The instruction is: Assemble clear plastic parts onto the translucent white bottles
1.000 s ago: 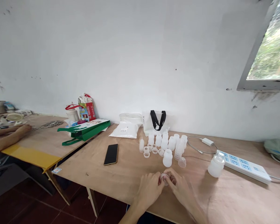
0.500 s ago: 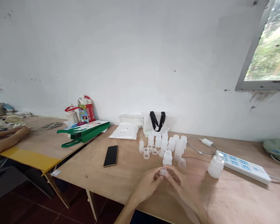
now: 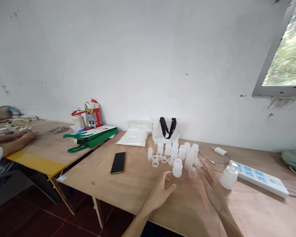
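Observation:
My left hand point(image 3: 160, 192) hangs open above the plywood table point(image 3: 88, 174), its fingers just short of a translucent plastic bottle point(image 3: 177, 168). My right hand point(image 3: 212, 184) is open too, with its fingertips close to a small clear plastic cup point(image 3: 192, 172) and a clear plastic piece point(image 3: 198, 163) tilted against a stack of clear cups point(image 3: 189, 159). Neither hand holds anything. Several small plastic rings point(image 3: 160, 158) lie left of the bottle, and several more bottles point(image 3: 167, 148) stand behind them.
A black smartphone point(image 3: 118, 163) lies left of the plastic parts. A white power strip point(image 3: 260, 178) and a larger translucent bottle point(image 3: 229, 177) sit to the right. White bags point(image 3: 134, 138) stand at the back. On the adjoining table, a co-worker's hand point(image 3: 28, 137) rests near metal parts.
My hands have come apart and opened, and the small clear piece they held is no longer between them. A clear piece now leans at the stack's right side, near my right fingertips.

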Tool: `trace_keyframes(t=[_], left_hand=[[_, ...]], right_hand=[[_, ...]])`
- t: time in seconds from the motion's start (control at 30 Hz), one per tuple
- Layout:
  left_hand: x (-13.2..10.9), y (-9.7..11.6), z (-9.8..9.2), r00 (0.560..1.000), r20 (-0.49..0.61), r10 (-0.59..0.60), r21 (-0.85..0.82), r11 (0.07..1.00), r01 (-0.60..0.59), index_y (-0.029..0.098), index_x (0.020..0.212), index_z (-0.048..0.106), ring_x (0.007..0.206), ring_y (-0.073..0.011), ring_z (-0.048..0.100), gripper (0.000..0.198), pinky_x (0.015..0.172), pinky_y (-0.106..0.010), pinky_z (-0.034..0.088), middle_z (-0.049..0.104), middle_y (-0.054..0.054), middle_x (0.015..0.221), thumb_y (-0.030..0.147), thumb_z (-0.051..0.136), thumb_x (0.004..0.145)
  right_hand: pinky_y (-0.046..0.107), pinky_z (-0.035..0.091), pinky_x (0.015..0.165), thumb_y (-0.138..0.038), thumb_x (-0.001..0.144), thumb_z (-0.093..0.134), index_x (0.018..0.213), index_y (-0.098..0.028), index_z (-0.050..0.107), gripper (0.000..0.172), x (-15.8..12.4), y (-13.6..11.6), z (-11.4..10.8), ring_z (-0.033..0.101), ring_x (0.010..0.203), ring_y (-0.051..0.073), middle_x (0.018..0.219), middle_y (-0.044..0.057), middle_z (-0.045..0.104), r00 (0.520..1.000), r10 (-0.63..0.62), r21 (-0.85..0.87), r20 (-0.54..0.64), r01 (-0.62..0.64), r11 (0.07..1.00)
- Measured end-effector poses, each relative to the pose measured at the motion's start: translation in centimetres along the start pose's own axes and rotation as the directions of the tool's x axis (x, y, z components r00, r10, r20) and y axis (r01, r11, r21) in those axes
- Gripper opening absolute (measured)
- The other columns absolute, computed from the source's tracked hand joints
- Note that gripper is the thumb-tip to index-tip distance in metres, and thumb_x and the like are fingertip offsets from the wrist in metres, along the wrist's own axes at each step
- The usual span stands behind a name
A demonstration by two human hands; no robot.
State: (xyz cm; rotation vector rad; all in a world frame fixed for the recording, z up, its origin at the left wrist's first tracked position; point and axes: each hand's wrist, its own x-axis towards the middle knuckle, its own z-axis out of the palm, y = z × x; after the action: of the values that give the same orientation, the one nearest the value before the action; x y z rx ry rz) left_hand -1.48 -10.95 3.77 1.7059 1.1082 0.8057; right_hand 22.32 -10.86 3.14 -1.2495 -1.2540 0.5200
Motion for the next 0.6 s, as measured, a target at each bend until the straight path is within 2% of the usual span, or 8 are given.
trace_keyframes(t=[0.07,0.17,0.23,0.27,0.33,0.4,0.5,0.6], left_hand=[[0.8,0.2,0.8,0.999,-0.014,0.029,0.005,1.000,-0.029,0.022,0.154,0.037,0.144,-0.0290,0.044,0.065,0.118,-0.046,0.039,0.041,-0.015,0.161,0.030,0.061,0.094],[2.9,1.2,1.7,0.979,-0.091,0.181,0.075,0.982,-0.174,0.023,0.160,0.027,0.157,-0.0267,0.025,0.084,0.130,-0.046,0.021,0.029,-0.013,0.169,0.012,0.063,0.084],[4.7,1.9,2.2,0.964,-0.125,0.233,0.124,0.968,-0.218,0.027,0.161,0.025,0.161,-0.0254,0.016,0.093,0.131,-0.044,0.019,0.021,-0.009,0.173,0.005,0.062,0.079],[5.5,2.1,2.4,0.965,-0.108,0.238,0.150,0.964,-0.221,0.028,0.160,0.031,0.161,-0.0266,0.014,0.089,0.131,-0.045,0.019,0.020,-0.008,0.173,0.006,0.061,0.079],[6.7,2.2,2.8,0.961,-0.014,0.277,0.188,0.945,-0.269,0.027,0.148,0.049,0.159,-0.0298,0.022,0.070,0.129,-0.048,0.024,0.027,-0.007,0.171,0.010,0.062,0.081],[7.2,2.0,3.4,0.939,0.037,0.341,0.184,0.922,-0.342,0.026,0.132,0.059,0.151,-0.0305,0.038,0.047,0.124,-0.048,0.033,0.041,-0.008,0.163,0.016,0.061,0.087],[6.7,1.2,4.1,0.933,-0.051,0.357,0.137,0.928,-0.347,0.023,0.128,0.056,0.131,-0.0299,0.057,0.033,0.112,-0.047,0.046,0.061,-0.012,0.140,0.026,0.055,0.095],[5.7,0.4,4.3,0.950,-0.128,0.284,0.080,0.958,-0.275,0.021,0.135,0.046,0.124,-0.0299,0.061,0.042,0.106,-0.044,0.048,0.063,-0.014,0.136,0.035,0.057,0.097]], right_hand=[[0.049,0.045,0.119,-0.065,0.095,0.056,0.157,-0.033,0.044,0.071,0.1,0.2,0.1,0.043,0.150,0.030,0.165,0.006,0.044,0.998,-0.003,0.016,0.061,0.002,1.000],[0.049,0.042,0.121,-0.065,0.095,0.057,0.161,-0.036,0.037,0.075,-0.1,0.4,0.5,0.043,0.151,0.030,0.168,0.004,0.039,0.989,0.024,0.027,0.145,-0.028,0.999],[0.050,0.038,0.124,-0.065,0.095,0.058,0.163,-0.037,0.034,0.077,-0.3,0.6,1.0,0.039,0.153,0.029,0.169,0.003,0.036,0.983,0.040,0.020,0.180,-0.045,0.999],[0.051,0.036,0.125,-0.066,0.095,0.059,0.163,-0.037,0.033,0.079,-0.4,0.8,1.3,0.036,0.155,0.029,0.170,0.003,0.034,0.981,0.043,0.020,0.191,-0.048,0.999],[0.051,0.032,0.127,-0.067,0.094,0.059,0.163,-0.035,0.033,0.081,-0.6,1.1,1.7,0.033,0.156,0.029,0.170,0.003,0.033,0.978,0.047,0.030,0.205,-0.054,0.998],[0.050,0.035,0.126,-0.067,0.094,0.059,0.163,-0.034,0.034,0.081,-0.8,1.5,2.0,0.037,0.154,0.028,0.169,0.004,0.036,0.973,0.052,0.053,0.226,-0.065,0.996],[0.047,0.043,0.122,-0.066,0.095,0.058,0.157,-0.032,0.047,0.071,-0.8,1.6,2.1,0.047,0.149,0.028,0.163,0.006,0.048,0.963,0.045,0.064,0.265,-0.064,0.996],[0.046,0.051,0.114,-0.065,0.095,0.058,0.142,-0.030,0.064,0.058,-0.8,1.3,2.0,0.055,0.142,0.030,0.151,0.007,0.061,0.968,0.017,0.040,0.249,-0.028,0.999]])
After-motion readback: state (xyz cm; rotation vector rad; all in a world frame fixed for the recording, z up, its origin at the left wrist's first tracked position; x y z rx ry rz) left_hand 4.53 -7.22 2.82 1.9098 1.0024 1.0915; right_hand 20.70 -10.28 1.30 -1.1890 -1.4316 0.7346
